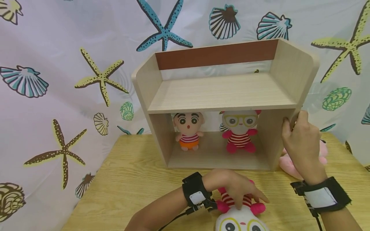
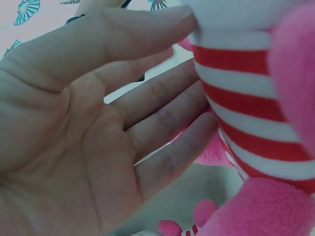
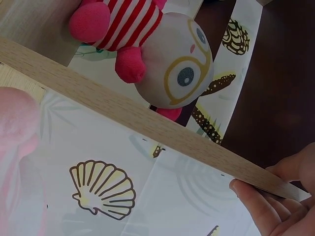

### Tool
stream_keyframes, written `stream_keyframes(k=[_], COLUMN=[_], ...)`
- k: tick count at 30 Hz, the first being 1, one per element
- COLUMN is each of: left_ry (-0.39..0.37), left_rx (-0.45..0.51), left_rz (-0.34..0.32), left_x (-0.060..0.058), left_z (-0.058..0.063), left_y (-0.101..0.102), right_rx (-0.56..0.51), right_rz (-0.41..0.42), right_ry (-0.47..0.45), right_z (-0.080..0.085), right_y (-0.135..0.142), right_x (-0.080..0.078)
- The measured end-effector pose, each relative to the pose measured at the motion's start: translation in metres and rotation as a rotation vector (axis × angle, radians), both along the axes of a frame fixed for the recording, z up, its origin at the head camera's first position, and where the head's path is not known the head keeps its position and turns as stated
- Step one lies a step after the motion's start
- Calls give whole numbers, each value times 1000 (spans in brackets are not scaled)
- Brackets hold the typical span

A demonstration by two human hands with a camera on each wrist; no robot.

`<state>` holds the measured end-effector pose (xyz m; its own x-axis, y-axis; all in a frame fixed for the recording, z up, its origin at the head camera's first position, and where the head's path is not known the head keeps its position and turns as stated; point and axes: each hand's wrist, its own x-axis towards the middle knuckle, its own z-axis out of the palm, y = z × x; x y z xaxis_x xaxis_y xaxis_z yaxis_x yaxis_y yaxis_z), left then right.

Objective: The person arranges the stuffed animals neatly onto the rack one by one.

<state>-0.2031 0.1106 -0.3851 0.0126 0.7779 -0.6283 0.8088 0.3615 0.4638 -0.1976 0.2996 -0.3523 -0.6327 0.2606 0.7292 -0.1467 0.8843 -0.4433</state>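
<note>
My left hand (image 1: 238,186) lies over a plush doll (image 1: 242,219) with yellow glasses and a red-striped body, head toward me on the table. In the left wrist view its palm faces the striped body (image 2: 246,93); the thumb and fairly straight fingers touch the near side, and some fingertips are hidden. My right hand (image 1: 304,146) grips the right side panel of a light wooden shelf (image 1: 222,91), thumb and fingers on opposite faces of the board (image 3: 147,123). Inside the lower compartment sit a boy doll (image 1: 188,130) at left and a similar glasses doll (image 1: 240,131) at right.
A pink plush toy (image 1: 289,165) is on the table (image 1: 136,192), outside the shelf's right panel and partly behind my right hand. Behind everything hangs a white cloth (image 1: 95,29) printed with shells and starfish. A black band with a cable circles each wrist.
</note>
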Motion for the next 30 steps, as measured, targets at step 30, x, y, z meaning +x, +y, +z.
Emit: stream_keyframes(k=[30], left_ry=[617], left_rx=[-119], left_rz=[-86], left_x=[41], left_z=[0], left_y=[-9], right_rx=[13], right_rz=[-4], right_ry=[15], right_z=[-1], right_y=[2], right_x=[-1])
